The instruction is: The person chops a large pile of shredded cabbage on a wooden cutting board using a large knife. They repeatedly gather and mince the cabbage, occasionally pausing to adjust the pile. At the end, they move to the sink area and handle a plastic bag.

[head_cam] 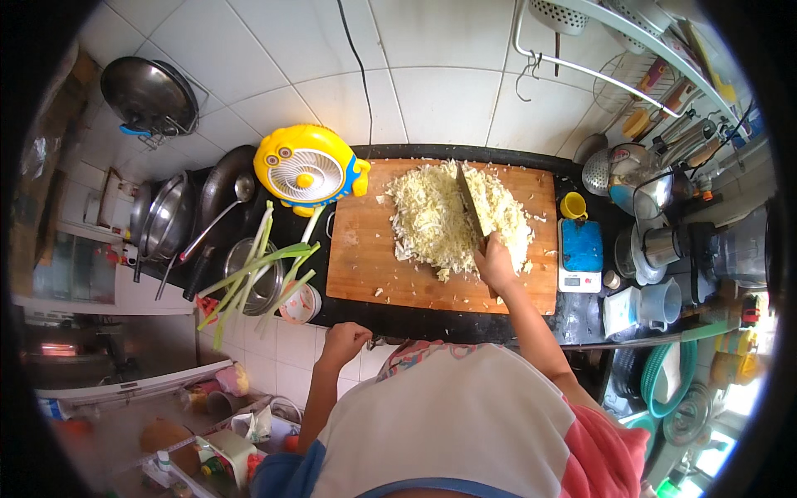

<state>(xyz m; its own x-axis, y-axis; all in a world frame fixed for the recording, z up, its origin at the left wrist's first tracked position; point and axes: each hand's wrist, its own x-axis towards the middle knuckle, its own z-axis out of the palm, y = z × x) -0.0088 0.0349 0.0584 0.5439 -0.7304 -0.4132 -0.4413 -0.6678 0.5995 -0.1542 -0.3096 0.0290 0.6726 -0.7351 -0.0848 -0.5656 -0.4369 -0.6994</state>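
Observation:
My right hand (497, 258) grips the handle of a kitchen cleaver (471, 208). Its dark blade stands on edge in a heap of finely chopped pale cabbage (429, 215), with some to either side. Under the heap lies a large wooden cutting board (355, 261), with small scraps scattered around. Just off the front edge of the counter, apart from the board, I hold my left hand (346, 341) with its fingers curled in and nothing visible in it.
A yellow fish-shaped fan (305, 165) stands behind the board's left corner. Left are scallions (249, 280) across a metal bowl (264, 292), a ladle (218, 221) and pans (165, 215). A kitchen scale (580, 255), yellow cup (573, 205) and plastic jug (661, 304) stand right.

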